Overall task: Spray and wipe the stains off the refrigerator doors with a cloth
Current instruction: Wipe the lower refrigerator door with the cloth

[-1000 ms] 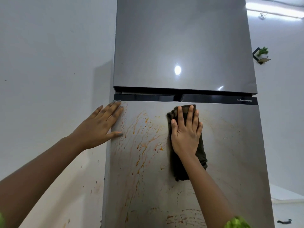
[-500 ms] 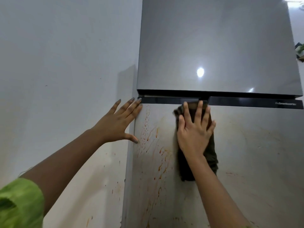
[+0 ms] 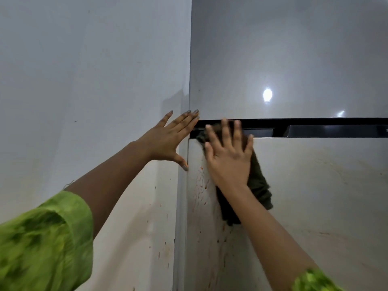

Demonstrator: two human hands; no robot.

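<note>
The grey refrigerator fills the right of the head view, its upper door (image 3: 294, 59) above a black handle strip (image 3: 325, 128). The lower door (image 3: 325, 196) carries faint smears, and orange-red stains (image 3: 201, 185) run down its left edge. My right hand (image 3: 228, 156) presses a dark cloth (image 3: 260, 190) flat against the lower door's top left corner, fingers straight and spread. The cloth hangs below my palm. My left hand (image 3: 168, 141) lies flat with straight fingers on the refrigerator's left edge beside the wall.
A white wall (image 3: 84, 101) stands directly left of the refrigerator, with small orange specks (image 3: 159, 234) low down near the refrigerator's side. No spray bottle is in view.
My right hand has slid the cloth leftward to the lower door's top left corner. The stains in the middle of the door are largely wiped away. The view has shifted left.
</note>
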